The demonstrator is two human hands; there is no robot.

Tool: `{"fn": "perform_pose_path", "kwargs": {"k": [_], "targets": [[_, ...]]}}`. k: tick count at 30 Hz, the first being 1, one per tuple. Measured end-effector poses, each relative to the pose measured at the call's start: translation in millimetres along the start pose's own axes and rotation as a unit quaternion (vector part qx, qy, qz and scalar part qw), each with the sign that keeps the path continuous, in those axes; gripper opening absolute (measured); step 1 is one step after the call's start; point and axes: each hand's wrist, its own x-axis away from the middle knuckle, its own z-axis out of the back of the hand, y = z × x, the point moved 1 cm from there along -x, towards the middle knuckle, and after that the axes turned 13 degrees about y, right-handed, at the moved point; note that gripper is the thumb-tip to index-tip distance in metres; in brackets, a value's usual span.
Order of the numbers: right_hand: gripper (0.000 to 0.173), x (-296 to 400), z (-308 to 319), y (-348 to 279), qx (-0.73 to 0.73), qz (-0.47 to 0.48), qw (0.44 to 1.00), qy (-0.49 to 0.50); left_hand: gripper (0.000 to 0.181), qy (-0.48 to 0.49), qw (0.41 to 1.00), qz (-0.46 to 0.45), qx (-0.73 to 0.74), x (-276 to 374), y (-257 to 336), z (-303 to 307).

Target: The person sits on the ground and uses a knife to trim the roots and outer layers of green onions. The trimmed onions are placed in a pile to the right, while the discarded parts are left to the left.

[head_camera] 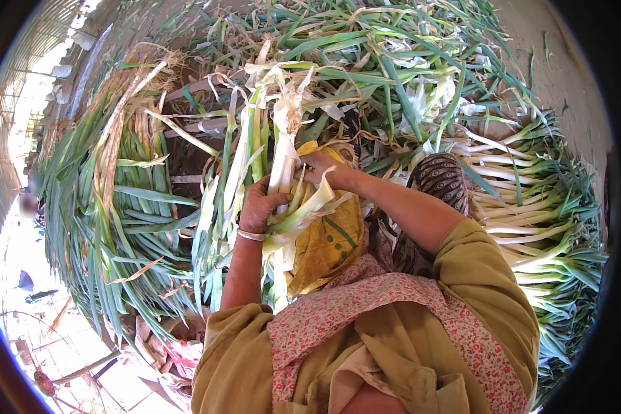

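My left hand (257, 203), with a pale bangle at the wrist, is closed around the white shaft of a long green onion (283, 142). The onion's rooted end points away from me. From the right, my right hand (322, 164) meets the same shaft. Its fingers are curled in on a pale strip of outer leaf (299, 187), and the fingertips are partly hidden. A wide, loosened leaf sheath (310, 204) curls out below the hands. Beneath lies a yellow plastic sack (328, 240) with green printing, spread over my lap.
Unpeeled green onions (150, 207) are heaped at left. Onions with clean white shafts (522, 199) lie in a row at right, beside my patterned knee (440, 181). Stripped leaves (383, 67) cover the ground ahead. A corrugated wall (10, 103) curves along the far left.
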Motion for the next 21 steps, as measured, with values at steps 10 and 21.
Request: {"fn": "perform_pose_path", "kwargs": {"k": [10,21], "targets": [[0.037,-6.4,49.8,-49.2,0.205,0.014,0.978,0.019,0.031,0.034,0.999,0.011,0.017,-18.5,-21.3,4.8],[0.04,-12.3,7.2,-18.7,-0.53,-0.287,0.794,0.077,0.05,0.101,0.982,-0.076,-0.138,-38.8,-26.9,0.8]]}}
